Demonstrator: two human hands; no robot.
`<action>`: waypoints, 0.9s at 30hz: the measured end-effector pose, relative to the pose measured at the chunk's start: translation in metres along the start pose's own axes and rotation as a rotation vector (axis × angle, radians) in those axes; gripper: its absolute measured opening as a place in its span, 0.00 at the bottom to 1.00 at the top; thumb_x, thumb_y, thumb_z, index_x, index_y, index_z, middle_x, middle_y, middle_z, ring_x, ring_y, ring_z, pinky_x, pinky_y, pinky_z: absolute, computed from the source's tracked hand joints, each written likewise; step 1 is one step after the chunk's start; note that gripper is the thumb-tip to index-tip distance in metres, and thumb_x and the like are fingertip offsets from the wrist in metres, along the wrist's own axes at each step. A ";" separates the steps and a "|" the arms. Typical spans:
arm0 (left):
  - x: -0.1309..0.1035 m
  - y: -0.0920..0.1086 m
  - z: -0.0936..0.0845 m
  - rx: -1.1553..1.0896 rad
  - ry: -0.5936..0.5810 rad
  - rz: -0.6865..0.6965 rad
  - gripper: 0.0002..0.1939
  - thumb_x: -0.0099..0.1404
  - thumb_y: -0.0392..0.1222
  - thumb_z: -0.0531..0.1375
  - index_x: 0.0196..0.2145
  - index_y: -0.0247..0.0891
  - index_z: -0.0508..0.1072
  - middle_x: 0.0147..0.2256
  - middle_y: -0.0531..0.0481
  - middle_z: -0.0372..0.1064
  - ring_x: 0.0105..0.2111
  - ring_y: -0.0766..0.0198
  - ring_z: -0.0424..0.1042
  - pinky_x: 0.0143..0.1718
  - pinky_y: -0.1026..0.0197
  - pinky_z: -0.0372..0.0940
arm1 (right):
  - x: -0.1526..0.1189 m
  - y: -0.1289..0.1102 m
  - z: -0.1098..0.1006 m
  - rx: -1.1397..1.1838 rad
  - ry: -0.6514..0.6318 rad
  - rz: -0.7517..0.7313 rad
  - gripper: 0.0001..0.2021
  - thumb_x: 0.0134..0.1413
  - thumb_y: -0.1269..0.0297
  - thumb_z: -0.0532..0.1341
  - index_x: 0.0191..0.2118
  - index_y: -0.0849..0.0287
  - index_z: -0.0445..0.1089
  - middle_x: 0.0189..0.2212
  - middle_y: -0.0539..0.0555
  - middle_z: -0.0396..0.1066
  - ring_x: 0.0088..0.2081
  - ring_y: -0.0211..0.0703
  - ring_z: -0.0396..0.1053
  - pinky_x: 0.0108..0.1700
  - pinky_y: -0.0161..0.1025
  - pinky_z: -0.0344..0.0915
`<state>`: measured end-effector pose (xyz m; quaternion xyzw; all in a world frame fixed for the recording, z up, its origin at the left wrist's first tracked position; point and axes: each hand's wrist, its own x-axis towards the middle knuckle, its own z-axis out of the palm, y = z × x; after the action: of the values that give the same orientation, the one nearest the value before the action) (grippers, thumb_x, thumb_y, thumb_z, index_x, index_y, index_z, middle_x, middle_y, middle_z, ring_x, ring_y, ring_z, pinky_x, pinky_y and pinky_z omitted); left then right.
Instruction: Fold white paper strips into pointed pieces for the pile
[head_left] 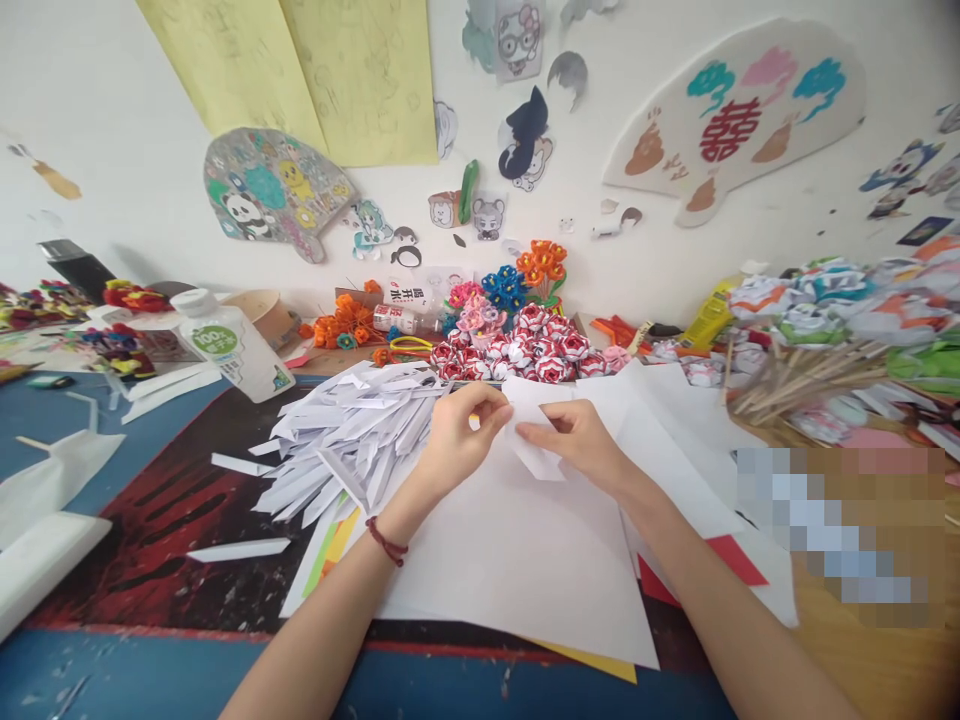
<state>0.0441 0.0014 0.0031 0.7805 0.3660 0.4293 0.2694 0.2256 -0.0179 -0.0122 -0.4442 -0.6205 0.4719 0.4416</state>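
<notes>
Between my two hands is a small piece of white paper [534,462], held up over a large white sheet [510,570]. My left hand [466,430] pinches its left edge between thumb and fingers. On its right side, my right hand [574,435] grips the paper with thumb and forefinger. Left of my hands lies a big heap of folded white paper strips [360,420]. A single folded strip [238,550] rests apart on the dark red-and-black mat [172,520].
Behind my hands stand red-and-white paper flowers [536,345] and orange flowers [541,262]. A white bottle [229,345] leans at the left. Paper flowers on wooden sticks [772,380] lie at the right. Red paper [739,560] shows under my right forearm.
</notes>
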 end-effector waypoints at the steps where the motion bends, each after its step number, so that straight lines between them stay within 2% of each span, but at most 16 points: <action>1: 0.001 0.000 -0.001 0.004 0.002 -0.009 0.07 0.65 0.40 0.56 0.32 0.36 0.70 0.29 0.50 0.68 0.29 0.67 0.65 0.33 0.64 0.61 | 0.000 0.000 0.000 -0.010 0.021 -0.001 0.18 0.45 0.51 0.65 0.22 0.63 0.70 0.18 0.47 0.62 0.22 0.35 0.58 0.22 0.33 0.52; 4: 0.003 -0.002 -0.004 0.034 -0.046 -0.033 0.07 0.63 0.41 0.57 0.31 0.36 0.71 0.28 0.51 0.68 0.27 0.67 0.65 0.31 0.65 0.60 | -0.001 -0.002 -0.002 -0.001 0.070 -0.002 0.17 0.44 0.51 0.66 0.23 0.62 0.71 0.20 0.48 0.65 0.23 0.37 0.62 0.24 0.34 0.55; 6: 0.004 -0.004 -0.007 0.015 -0.088 -0.063 0.08 0.63 0.43 0.58 0.30 0.36 0.72 0.28 0.51 0.69 0.27 0.68 0.65 0.29 0.66 0.60 | 0.000 -0.002 -0.005 0.049 0.109 0.000 0.16 0.43 0.52 0.67 0.29 0.62 0.75 0.27 0.51 0.71 0.29 0.41 0.67 0.28 0.35 0.61; 8: 0.005 -0.007 -0.007 -0.064 -0.074 -0.119 0.09 0.62 0.45 0.58 0.30 0.36 0.72 0.27 0.51 0.70 0.26 0.67 0.66 0.28 0.66 0.60 | 0.002 -0.003 -0.011 0.122 0.160 0.016 0.19 0.42 0.52 0.68 0.38 0.61 0.75 0.35 0.54 0.74 0.34 0.44 0.70 0.32 0.35 0.64; 10: 0.005 -0.008 -0.006 -0.174 0.026 -0.194 0.10 0.61 0.46 0.59 0.30 0.35 0.73 0.27 0.51 0.71 0.26 0.67 0.67 0.27 0.66 0.60 | 0.003 -0.004 -0.016 0.209 0.169 0.074 0.24 0.44 0.51 0.67 0.46 0.58 0.72 0.39 0.56 0.74 0.33 0.42 0.70 0.30 0.35 0.64; 12: 0.004 -0.006 -0.001 -0.277 0.158 -0.274 0.11 0.59 0.47 0.61 0.30 0.35 0.73 0.27 0.51 0.71 0.25 0.68 0.66 0.25 0.66 0.60 | 0.003 -0.005 -0.019 0.295 0.112 0.153 0.26 0.47 0.49 0.65 0.51 0.55 0.68 0.39 0.55 0.73 0.28 0.38 0.70 0.27 0.34 0.63; 15: 0.002 -0.002 0.009 -0.400 0.265 -0.340 0.10 0.59 0.46 0.61 0.31 0.35 0.73 0.26 0.51 0.71 0.24 0.69 0.66 0.23 0.67 0.58 | 0.002 -0.005 -0.014 0.335 0.003 0.199 0.22 0.47 0.50 0.66 0.45 0.58 0.71 0.36 0.55 0.73 0.26 0.37 0.69 0.27 0.35 0.63; 16: 0.000 -0.001 0.012 -0.416 0.282 -0.340 0.10 0.59 0.46 0.61 0.32 0.35 0.73 0.26 0.51 0.71 0.24 0.69 0.66 0.23 0.67 0.58 | 0.002 -0.004 -0.011 0.319 0.013 0.183 0.20 0.46 0.52 0.67 0.41 0.60 0.72 0.33 0.55 0.73 0.25 0.36 0.68 0.27 0.35 0.63; 20: -0.004 -0.001 0.022 -0.351 0.218 -0.280 0.10 0.62 0.47 0.58 0.33 0.36 0.71 0.28 0.51 0.71 0.28 0.67 0.69 0.25 0.67 0.60 | 0.002 -0.003 -0.002 0.236 0.175 0.047 0.15 0.44 0.55 0.69 0.31 0.64 0.73 0.24 0.53 0.71 0.24 0.37 0.67 0.27 0.36 0.63; 24: -0.005 -0.003 0.025 -0.281 0.080 -0.284 0.11 0.62 0.47 0.58 0.30 0.36 0.70 0.26 0.51 0.70 0.26 0.67 0.68 0.25 0.67 0.59 | 0.002 -0.002 -0.002 0.247 0.252 -0.005 0.13 0.46 0.57 0.68 0.32 0.62 0.74 0.24 0.53 0.72 0.25 0.38 0.68 0.29 0.37 0.63; 27: -0.005 -0.002 0.026 -0.262 -0.035 -0.281 0.11 0.62 0.46 0.58 0.34 0.35 0.73 0.27 0.50 0.71 0.27 0.66 0.69 0.24 0.66 0.59 | 0.002 -0.001 0.000 0.278 0.307 -0.037 0.12 0.46 0.58 0.68 0.34 0.61 0.74 0.25 0.53 0.73 0.26 0.39 0.69 0.31 0.37 0.65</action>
<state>0.0640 -0.0036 -0.0132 0.6874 0.4078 0.4176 0.4323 0.2249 -0.0158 -0.0111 -0.4341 -0.4829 0.4714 0.5967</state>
